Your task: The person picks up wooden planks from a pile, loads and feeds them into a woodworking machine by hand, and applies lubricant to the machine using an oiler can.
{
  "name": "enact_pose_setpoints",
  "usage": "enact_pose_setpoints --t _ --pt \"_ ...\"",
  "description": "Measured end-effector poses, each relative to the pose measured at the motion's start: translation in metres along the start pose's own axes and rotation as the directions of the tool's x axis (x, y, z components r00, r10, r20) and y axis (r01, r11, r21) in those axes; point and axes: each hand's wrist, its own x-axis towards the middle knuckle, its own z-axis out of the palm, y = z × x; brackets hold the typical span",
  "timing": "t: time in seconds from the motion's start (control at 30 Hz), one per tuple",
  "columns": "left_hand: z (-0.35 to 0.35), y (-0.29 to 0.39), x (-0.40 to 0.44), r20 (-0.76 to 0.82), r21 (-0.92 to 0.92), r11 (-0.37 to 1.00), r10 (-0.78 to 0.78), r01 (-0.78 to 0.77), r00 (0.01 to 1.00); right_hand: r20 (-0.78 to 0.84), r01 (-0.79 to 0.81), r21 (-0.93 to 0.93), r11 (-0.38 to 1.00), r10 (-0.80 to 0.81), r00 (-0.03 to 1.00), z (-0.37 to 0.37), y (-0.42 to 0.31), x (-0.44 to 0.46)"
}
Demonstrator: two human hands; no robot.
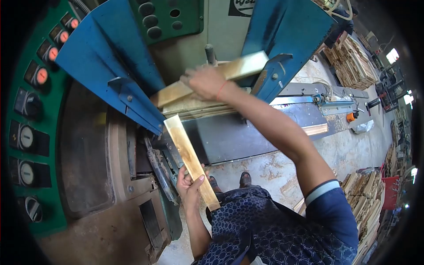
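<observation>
My left hand [191, 187] is closed round the lower part of a light wooden strip [187, 152], thumb across its face; the strip slants up toward the blue metal guides. My right hand [205, 82], slightly blurred, lies over a second wooden piece [245, 66] between the left blue guide [123, 88] and the right blue guide [276, 48]. Its fingers are bent at that piece's upper edge, and their grip is too blurred to make out. Beneath this piece, more wooden strips [194, 111] lie stacked between the guides.
A green control panel [44, 168] with knobs and lit red buttons stands at the left. The dark machine table [229, 137] extends right, with a wooden strip [316, 129] on it. Wood piles [353, 64] stand at the right; a person [338, 28] is near the top right.
</observation>
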Motion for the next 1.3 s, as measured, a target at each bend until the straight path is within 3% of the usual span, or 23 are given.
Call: enact_pose_setpoints --t 0.07,0.2,0.27,0.3,0.33,0.43,0.5,0.6,0.63,0.7,0.73,0.8,0.83,0.87,0.9,0.97,1.0,1.03,1.07,1.13,1.17,1.23,1.3 --pt "0.008 0.005 0.001 0.018 -0.008 1.0 -0.017 0.017 1.0 -0.005 0.049 -0.11 0.993 -0.05 0.999 -0.061 0.01 0.014" --pt "0.044 0.017 0.013 0.093 -0.083 0.994 -0.066 0.074 0.993 -0.068 -0.092 -0.27 0.959 0.077 0.995 -0.201 -0.005 -0.017" --pt "0.075 0.031 0.025 0.192 -0.102 0.994 -0.027 0.047 0.981 -0.12 -0.169 -0.257 0.952 0.142 0.983 -0.258 -0.023 -0.063" --pt "0.095 0.044 0.028 0.223 -0.139 0.99 0.021 0.01 0.975 -0.101 -0.271 -0.235 0.933 0.254 0.962 -0.296 -0.038 -0.08" --pt "0.115 0.059 0.032 0.25 -0.176 0.984 0.074 -0.03 0.965 -0.158 -0.323 -0.125 0.938 0.303 0.94 -0.308 -0.041 -0.099" --pt "0.167 0.092 0.061 0.2 -0.376 0.914 0.243 -0.155 0.949 -0.344 -0.402 0.166 0.901 0.435 0.832 -0.324 -0.03 -0.178" --pt "0.196 0.104 0.09 0.133 -0.488 0.837 0.352 -0.248 0.926 -0.408 -0.5 0.081 0.862 0.487 0.773 -0.332 -0.021 -0.241" --pt "0.218 0.105 0.131 -0.02 -0.515 0.769 0.432 -0.379 0.902 -0.435 -0.571 0.419 0.706 0.708 0.556 -0.297 -0.012 -0.327" --pt "0.215 0.097 0.152 -0.057 -0.477 0.783 0.427 -0.4 0.903 -0.399 -0.499 0.635 0.59 0.804 0.441 -0.267 -0.002 -0.366" --pt "0.21 0.078 0.183 -0.103 -0.385 0.848 0.352 -0.363 0.93 -0.276 -0.484 0.795 0.366 0.928 0.248 -0.217 -0.008 -0.415" --pt "0.206 0.069 0.188 -0.13 -0.322 0.892 0.291 -0.318 0.948 -0.169 -0.591 0.775 0.222 0.975 0.145 -0.186 -0.009 -0.452" --pt "0.192 0.046 0.201 -0.066 -0.357 0.928 0.091 -0.108 0.994 -0.081 -0.603 0.797 0.037 0.996 -0.047 -0.128 -0.034 -0.501" --pt "0.161 0.022 0.239 -0.095 -0.297 0.953 0.041 -0.068 0.995 0.024 -0.639 0.761 -0.118 0.988 -0.154 -0.094 -0.049 -0.537" --pt "0.149 0.01 0.253 -0.123 -0.257 0.965 0.024 -0.055 0.992 0.047 -0.679 0.712 -0.177 0.978 -0.205 -0.071 -0.07 -0.559" --pt "0.136 -0.001 0.266 -0.151 -0.219 0.975 0.007 -0.04 0.988 0.099 -0.674 0.697 -0.247 0.963 -0.25 -0.04 -0.094 -0.59" --pt "0.133 -0.001 0.262 -0.247 -0.341 0.94 -0.09 0.0 0.965 0.225 -0.697 0.591 -0.406 0.913 -0.341 -0.021 -0.142 -0.617" --pt "0.131 0.001 0.262 -0.285 -0.381 0.925 -0.115 -0.002 0.952 0.265 -0.679 0.595 -0.43 0.903 -0.339 0.004 -0.166 -0.645" --pt "0.131 0.001 0.267 -0.269 -0.421 0.906 -0.084 -0.039 0.96 0.297 -0.577 0.652 -0.492 0.866 -0.403 0.037 -0.192 -0.674" --pt "0.13 -0.001 0.269 -0.256 -0.458 0.886 -0.054 -0.072 0.965 0.317 -0.578 0.648 -0.496 0.866 -0.388 0.036 -0.202 -0.673" --pt "0.123 0.0 0.26 -0.225 -0.166 0.967 0.153 -0.193 0.962 0.414 -0.482 0.573 -0.663 0.741 -0.528 0.027 -0.216 -0.669" --pt "0.121 0.0 0.256 -0.206 -0.021 0.964 0.254 -0.264 0.945 0.424 -0.481 0.574 -0.663 0.743 -0.519 0.031 -0.216 -0.674" --pt "0.125 0.014 0.246 -0.027 0.244 0.81 0.556 -0.534 0.831 0.404 -0.535 0.597 -0.598 0.8 -0.443 0.035 -0.207 -0.688" --pt "0.128 0.042 0.25 -0.067 -0.052 0.87 0.486 -0.49 0.871 0.405 -0.604 0.606 -0.518 0.854 -0.325 0.038 -0.176 -0.703"
